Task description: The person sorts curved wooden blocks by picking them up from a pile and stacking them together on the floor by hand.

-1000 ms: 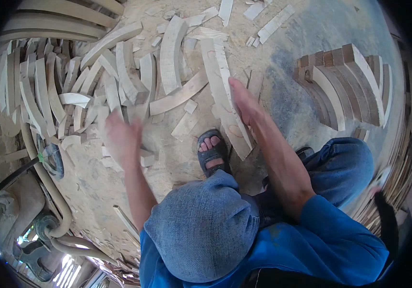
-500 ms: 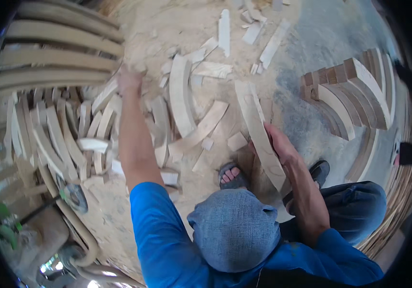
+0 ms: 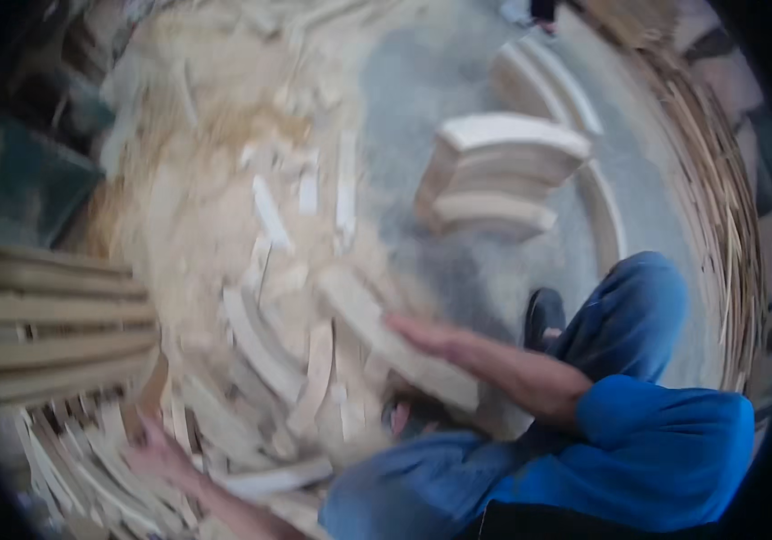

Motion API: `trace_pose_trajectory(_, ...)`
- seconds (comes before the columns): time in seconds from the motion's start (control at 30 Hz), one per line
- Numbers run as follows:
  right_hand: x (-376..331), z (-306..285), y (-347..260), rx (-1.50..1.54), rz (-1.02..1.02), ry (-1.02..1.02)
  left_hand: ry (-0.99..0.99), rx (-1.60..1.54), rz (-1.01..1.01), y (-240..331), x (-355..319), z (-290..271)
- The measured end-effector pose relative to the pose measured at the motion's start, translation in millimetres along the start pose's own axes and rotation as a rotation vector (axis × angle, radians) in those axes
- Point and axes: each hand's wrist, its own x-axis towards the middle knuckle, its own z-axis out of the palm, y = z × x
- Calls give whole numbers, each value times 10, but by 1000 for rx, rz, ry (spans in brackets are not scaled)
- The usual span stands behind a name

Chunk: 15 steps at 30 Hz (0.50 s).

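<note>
My right hand [image 3: 424,335] grips the edge of a long pale wooden board [image 3: 390,346], which slants in front of my knees. My left hand [image 3: 162,454] is low at the left, among the pile of curved wooden pieces [image 3: 107,468]. Its fingers, blurred by motion, close at the lower end of a brown curved wooden piece [image 3: 150,389] that stands up beside the slatted wooden stack. Between the hands lie a pale curved piece [image 3: 260,346] and a smaller tan one [image 3: 316,373] on the dusty floor.
A slatted wooden stack [image 3: 66,310] stands at the left. Thick curved blocks [image 3: 503,171] are stacked on the grey floor at the far right, near long strips [image 3: 719,216] along the edge. White offcuts [image 3: 270,214] lie ahead. My sandalled foot [image 3: 545,315] is at the right.
The view has swung to the right and blurred. My left hand now appears lower in the picture, by the curved pieces. My right hand still holds the board, which slants more.
</note>
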Motion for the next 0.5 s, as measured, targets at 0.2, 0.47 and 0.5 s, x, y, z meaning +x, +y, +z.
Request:
trace_pose_trajectory(0.2, 467, 385, 336, 61, -147, -44, 80, -718, -301, 477, -933, -382)
trace_pose_trajectory(0.47, 278, 566, -66, 617, -253, -263, -459, -1063, -585, 907, -2159, 48)
trace_pose_trajectory(0.5, 333, 484, -19, 595, -312, -326, -706, -1193, -869, 549, -2238, 302)
